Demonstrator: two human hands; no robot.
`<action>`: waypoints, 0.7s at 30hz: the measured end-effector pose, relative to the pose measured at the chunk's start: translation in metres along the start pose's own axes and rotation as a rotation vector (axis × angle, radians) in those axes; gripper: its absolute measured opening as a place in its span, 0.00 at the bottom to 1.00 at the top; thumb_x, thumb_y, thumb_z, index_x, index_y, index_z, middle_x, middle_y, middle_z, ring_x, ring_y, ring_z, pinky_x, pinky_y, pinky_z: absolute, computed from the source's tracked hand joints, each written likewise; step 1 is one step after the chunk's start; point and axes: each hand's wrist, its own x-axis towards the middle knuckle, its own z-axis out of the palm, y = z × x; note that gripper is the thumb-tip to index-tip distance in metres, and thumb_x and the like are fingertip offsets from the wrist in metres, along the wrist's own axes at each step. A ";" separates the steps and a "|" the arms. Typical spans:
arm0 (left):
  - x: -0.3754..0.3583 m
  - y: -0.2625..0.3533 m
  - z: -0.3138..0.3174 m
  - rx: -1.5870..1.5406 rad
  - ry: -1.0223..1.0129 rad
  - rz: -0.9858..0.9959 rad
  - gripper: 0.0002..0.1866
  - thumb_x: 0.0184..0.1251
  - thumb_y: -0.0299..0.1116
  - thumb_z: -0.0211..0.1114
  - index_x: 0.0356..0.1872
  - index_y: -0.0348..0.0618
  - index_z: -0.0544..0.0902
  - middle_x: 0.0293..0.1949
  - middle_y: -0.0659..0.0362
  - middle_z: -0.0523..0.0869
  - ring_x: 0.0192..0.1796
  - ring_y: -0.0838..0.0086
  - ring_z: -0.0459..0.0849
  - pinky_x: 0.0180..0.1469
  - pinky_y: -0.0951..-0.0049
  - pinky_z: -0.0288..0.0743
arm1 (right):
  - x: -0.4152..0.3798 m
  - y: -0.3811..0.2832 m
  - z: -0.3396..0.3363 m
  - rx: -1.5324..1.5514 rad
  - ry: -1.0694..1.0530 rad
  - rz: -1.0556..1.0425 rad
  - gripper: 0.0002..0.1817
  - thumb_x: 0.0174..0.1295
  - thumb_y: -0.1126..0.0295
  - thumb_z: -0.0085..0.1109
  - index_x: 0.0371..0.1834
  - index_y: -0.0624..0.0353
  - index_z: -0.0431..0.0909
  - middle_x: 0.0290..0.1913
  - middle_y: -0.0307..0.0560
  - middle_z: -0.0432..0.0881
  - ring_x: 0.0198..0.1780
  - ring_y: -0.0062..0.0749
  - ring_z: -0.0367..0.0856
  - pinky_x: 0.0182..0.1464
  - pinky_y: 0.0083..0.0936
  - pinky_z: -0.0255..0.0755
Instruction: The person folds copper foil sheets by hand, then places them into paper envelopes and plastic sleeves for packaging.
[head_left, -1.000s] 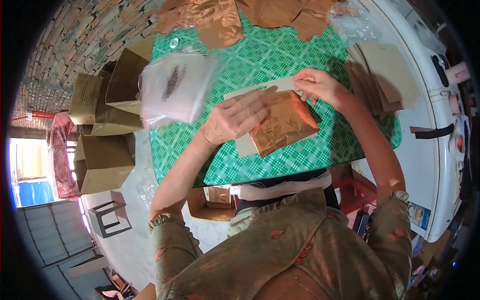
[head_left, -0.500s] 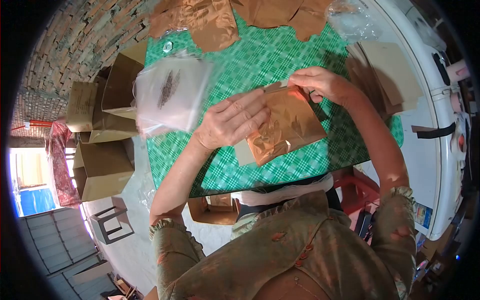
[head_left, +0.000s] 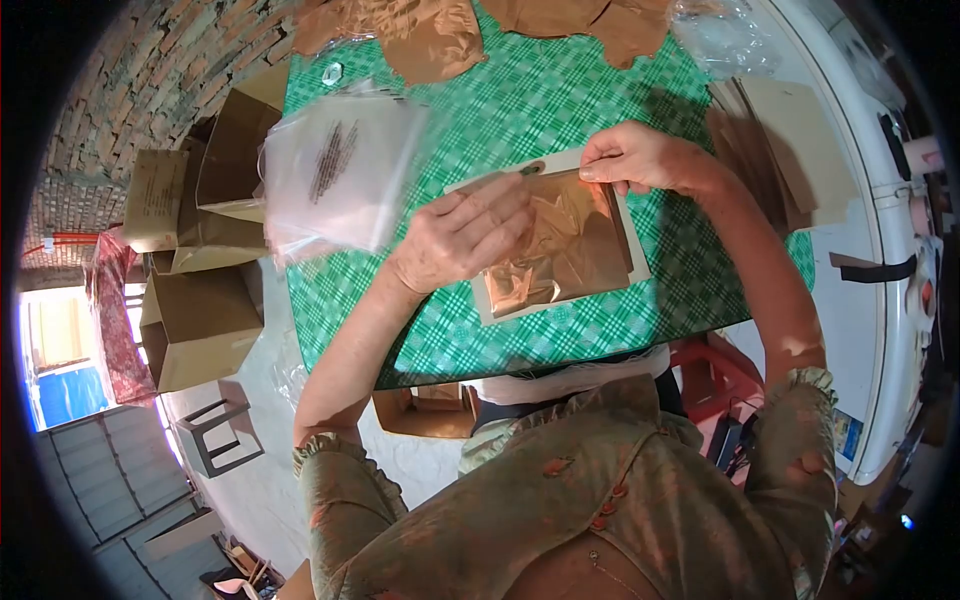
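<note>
A shiny copper-coloured foil sheet (head_left: 565, 250) lies over a pale card (head_left: 640, 262) whose border shows around it, near the front of the green checked tablecloth (head_left: 560, 110). At the foil's upper left, my left hand (head_left: 465, 235) is closed, its fingers together and its thumb mostly hidden beneath. My right hand (head_left: 645, 160) pinches the foil's upper right corner between thumb and forefinger. A small dark oval mark shows on the card's top border, between the hands.
Clear plastic bags (head_left: 335, 165) are stacked at the left. Brown cards (head_left: 790, 150) are piled at the right, beside a white appliance (head_left: 870, 250). Copper-coloured sheets (head_left: 430, 40) and crumpled clear plastic (head_left: 725, 35) lie at the far edge. Open cardboard boxes (head_left: 205, 310) stand left of the table.
The foil has turned and now sits more squarely over the card, with the card's border showing on several sides. My right hand has shifted slightly, still at the upper right corner.
</note>
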 end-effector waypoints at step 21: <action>-0.005 0.007 -0.001 0.011 -0.142 -0.051 0.15 0.60 0.32 0.71 0.49 0.46 0.86 0.58 0.60 0.89 0.66 0.66 0.86 0.57 0.71 0.84 | 0.019 -0.007 0.003 -0.302 0.024 -0.010 0.15 0.71 0.61 0.63 0.41 0.64 0.84 0.28 0.38 0.80 0.27 0.21 0.76 0.30 0.26 0.70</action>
